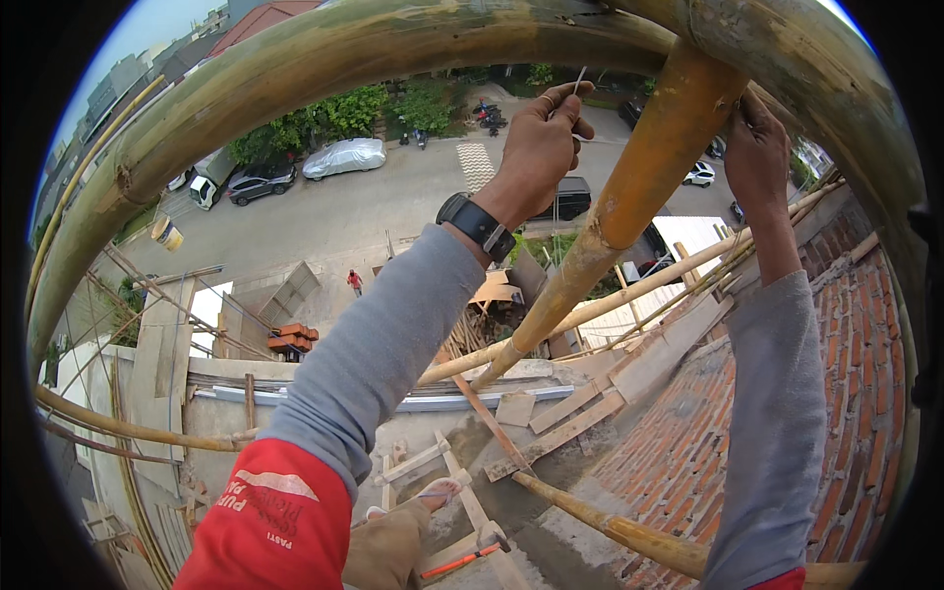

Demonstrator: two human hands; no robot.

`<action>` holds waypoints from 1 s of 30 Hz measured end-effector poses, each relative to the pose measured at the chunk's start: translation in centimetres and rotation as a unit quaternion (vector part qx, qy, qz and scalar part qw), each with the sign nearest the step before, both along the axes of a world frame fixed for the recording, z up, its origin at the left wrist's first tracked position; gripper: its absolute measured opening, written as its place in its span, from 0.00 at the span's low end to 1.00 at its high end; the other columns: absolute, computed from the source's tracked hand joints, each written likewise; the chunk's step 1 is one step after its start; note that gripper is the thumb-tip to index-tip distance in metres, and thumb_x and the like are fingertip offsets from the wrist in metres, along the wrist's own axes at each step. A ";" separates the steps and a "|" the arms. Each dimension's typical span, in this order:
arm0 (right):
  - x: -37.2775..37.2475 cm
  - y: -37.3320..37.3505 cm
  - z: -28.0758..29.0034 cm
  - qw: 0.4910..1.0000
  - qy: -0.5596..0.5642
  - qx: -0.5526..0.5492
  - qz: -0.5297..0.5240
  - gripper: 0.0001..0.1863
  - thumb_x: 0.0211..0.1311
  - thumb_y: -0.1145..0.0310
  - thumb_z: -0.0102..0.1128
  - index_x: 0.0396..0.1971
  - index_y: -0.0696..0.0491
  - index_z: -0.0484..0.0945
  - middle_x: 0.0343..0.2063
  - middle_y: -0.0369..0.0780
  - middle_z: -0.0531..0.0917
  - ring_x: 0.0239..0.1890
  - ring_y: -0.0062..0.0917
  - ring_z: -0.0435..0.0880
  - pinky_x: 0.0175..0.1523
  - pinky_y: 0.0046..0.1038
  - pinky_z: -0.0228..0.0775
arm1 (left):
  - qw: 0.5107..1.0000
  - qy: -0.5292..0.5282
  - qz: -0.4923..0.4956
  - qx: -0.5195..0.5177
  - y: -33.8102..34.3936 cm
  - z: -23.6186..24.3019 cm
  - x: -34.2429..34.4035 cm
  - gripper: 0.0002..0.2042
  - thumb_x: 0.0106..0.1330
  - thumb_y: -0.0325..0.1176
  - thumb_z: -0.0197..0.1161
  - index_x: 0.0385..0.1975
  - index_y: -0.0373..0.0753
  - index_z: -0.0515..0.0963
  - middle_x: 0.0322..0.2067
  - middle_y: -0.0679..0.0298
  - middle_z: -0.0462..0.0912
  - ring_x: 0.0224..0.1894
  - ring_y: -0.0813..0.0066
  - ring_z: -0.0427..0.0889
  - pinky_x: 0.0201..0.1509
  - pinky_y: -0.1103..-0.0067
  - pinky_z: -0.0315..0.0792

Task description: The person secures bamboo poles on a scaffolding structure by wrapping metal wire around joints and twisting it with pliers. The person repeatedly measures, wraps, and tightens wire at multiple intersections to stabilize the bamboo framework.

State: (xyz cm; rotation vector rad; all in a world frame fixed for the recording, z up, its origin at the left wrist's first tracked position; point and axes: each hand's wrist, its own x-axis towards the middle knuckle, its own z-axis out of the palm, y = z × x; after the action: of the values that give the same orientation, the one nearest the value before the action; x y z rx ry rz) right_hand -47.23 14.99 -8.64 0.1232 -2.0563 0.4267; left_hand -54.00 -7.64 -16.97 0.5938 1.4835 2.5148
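My left hand is raised below the upper horizontal bamboo pole, its thumb and fingers pinched on a thin pale strand, string or wire; I cannot tell which. A thick orange-brown bamboo pole slants down from the joint with the upper poles, between my two hands. On the far side of that pole's top, my right hand is closed close against the joint. Its fingertips are partly hidden, and whatever they hold does not show. A dark watch sits on my left wrist.
Far below lie a street with a covered car and a person in red. A brick wall rises at right. Under me are wooden planks, my sandalled foot, an orange-handled tool and a lower bamboo pole.
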 end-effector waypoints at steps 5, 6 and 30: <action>-0.3 0.2 -0.8 0.970 -0.116 -0.189 0.096 0.16 0.77 0.66 0.55 0.58 0.52 0.83 0.41 0.36 0.90 0.43 0.17 0.85 0.50 0.26 0.76 | 0.980 -0.122 -0.050 0.151 2.5 3.9 5.3 0.11 0.82 0.30 0.46 0.58 0.36 0.70 0.37 0.62 0.78 0.33 0.80 0.75 0.34 0.83 0.75; -0.2 0.7 -0.5 0.975 -0.112 -0.136 0.135 0.16 0.76 0.65 0.56 0.58 0.52 0.83 0.41 0.36 0.90 0.42 0.18 0.86 0.49 0.27 0.77 | 0.982 -0.131 -0.039 0.133 2.6 4.5 5.7 0.12 0.82 0.30 0.46 0.58 0.34 0.69 0.38 0.61 0.78 0.34 0.79 0.77 0.36 0.82 0.77; -3.4 5.7 0.6 0.957 0.024 0.290 0.024 0.12 0.64 0.61 0.70 0.44 0.48 0.84 0.35 0.40 0.88 0.34 0.31 0.89 0.40 0.33 0.81 | 0.975 -0.086 -0.124 0.165 3.0 5.3 5.8 0.22 0.79 0.35 0.55 0.63 0.27 0.64 0.51 0.52 0.79 0.49 0.67 0.86 0.52 0.81 0.88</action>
State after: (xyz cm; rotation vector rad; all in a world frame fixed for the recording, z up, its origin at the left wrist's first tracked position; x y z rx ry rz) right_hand -50.65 20.69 -8.01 0.5302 -2.0780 -0.1629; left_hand -48.19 -4.60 -11.63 0.5515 0.8788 2.5504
